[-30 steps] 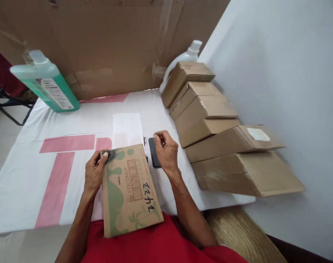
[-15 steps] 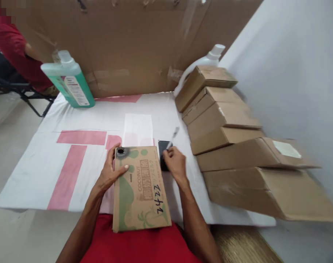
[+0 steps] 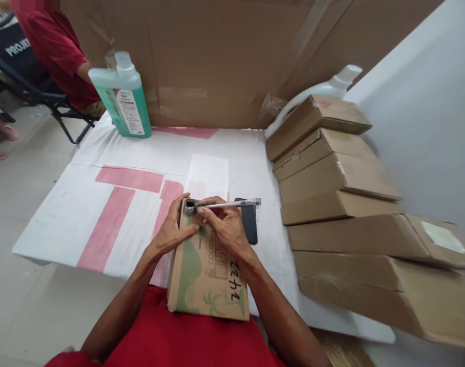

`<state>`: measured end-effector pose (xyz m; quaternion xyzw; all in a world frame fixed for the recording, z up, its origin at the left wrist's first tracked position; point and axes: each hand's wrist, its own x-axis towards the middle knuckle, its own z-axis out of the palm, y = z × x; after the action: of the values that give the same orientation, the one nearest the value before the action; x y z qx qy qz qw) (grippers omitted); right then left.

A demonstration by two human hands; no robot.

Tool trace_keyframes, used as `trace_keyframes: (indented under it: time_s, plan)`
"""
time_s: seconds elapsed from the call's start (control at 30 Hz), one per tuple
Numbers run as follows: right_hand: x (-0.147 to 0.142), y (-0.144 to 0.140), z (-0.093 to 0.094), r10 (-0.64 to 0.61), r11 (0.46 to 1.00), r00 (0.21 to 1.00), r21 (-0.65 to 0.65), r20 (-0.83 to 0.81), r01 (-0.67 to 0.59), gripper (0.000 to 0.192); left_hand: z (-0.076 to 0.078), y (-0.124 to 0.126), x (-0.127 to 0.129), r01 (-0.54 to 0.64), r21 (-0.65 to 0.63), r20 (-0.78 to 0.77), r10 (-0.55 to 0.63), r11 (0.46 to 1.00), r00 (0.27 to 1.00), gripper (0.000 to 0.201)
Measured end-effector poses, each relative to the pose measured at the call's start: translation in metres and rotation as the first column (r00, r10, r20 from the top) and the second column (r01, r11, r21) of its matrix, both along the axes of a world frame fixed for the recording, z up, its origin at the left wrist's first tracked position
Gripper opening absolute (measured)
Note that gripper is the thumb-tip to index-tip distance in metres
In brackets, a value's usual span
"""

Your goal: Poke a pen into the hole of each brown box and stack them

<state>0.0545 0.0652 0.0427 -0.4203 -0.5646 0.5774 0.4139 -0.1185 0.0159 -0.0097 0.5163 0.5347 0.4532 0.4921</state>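
Note:
A flat cardboard box (image 3: pixel 190 285) with green print and "2422" in black rests between me and the table's front edge. My left hand (image 3: pixel 173 229) grips its upper left side, thumb on the top face. In my right hand (image 3: pixel 230 227) is a slim pen (image 3: pixel 228 204), held closed between thumb and fingers. The pen's dark tip is at the rim of a blackened hole (image 3: pixel 190 204) in the box's upper left corner; whether it touches I cannot tell. Just right of that hand lies a black phone (image 3: pixel 251 224), partly covered by it.
Several brown cardboard boxes (image 3: pixel 343 229) stand in a row on the right, with a white bottle (image 3: pixel 343 79) behind them. A bottle of green liquid (image 3: pixel 127 109) stands at the back left. White paper (image 3: pixel 209 171) lies mid-table. A person in red (image 3: pixel 60 56) sits beyond.
My right hand has moved left with the pen, from above the phone to the hole in the box. The left hand keeps its grip. The camera view has shifted, moving the scene rightward.

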Motion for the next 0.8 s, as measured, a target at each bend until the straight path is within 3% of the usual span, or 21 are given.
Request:
trace_keyframes:
  time_s: [0.2,0.33,0.37,0.43,0.47,0.5,0.57,0.63,0.7,0.8]
  plan:
    - [0.003,-0.007,-0.005,-0.028,0.999,1.000,0.039,-0.015,0.028,0.016,-0.001,0.000,0.001,-0.003,0.005,-0.008,0.003,1.000,1.000,0.091]
    - [0.017,0.011,-0.009,-0.228,0.972,0.973,0.059,0.039,0.226,0.018,0.000,0.000,-0.001,0.006,-0.030,0.017,-0.006,1.000,1.000,0.092]
    - [0.025,0.022,-0.010,-0.322,0.943,0.944,0.116,0.067,0.313,0.020,0.001,0.000,-0.001,0.010,-0.041,0.030,-0.009,0.999,1.000,0.092]
    - [0.044,0.044,-0.014,-0.533,0.829,0.839,0.269,0.112,0.491,0.023,0.002,0.000,-0.003,0.012,-0.050,0.042,-0.010,0.999,0.999,0.092]
    - [0.054,0.054,-0.017,-0.607,0.774,0.779,0.337,0.155,0.536,0.023,0.002,0.000,-0.004,0.010,-0.046,0.040,-0.008,0.999,0.999,0.092]
    - [0.062,0.061,-0.022,-0.631,0.760,0.737,0.387,0.243,0.523,0.021,0.002,0.000,-0.004,0.006,-0.043,0.034,-0.004,0.999,0.999,0.091]
    - [0.074,0.066,-0.034,-0.517,0.852,0.694,0.382,0.501,0.359,0.017,0.003,0.000,-0.006,-0.005,-0.044,0.022,0.006,0.999,1.000,0.091]
    - [0.076,0.059,-0.048,-0.308,0.950,0.653,0.265,0.692,0.166,0.015,0.003,0.000,-0.006,-0.018,-0.063,0.023,0.020,0.998,1.000,0.090]
    - [0.072,0.046,-0.060,-0.210,0.976,0.620,0.197,0.756,0.090,0.019,0.004,0.000,-0.006,-0.031,-0.075,0.027,0.033,0.997,0.999,0.088]
    - [0.068,0.031,-0.072,-0.187,0.982,0.569,0.162,0.801,0.094,0.020,0.006,0.001,-0.006,-0.036,-0.067,0.031,0.038,0.997,0.999,0.084]
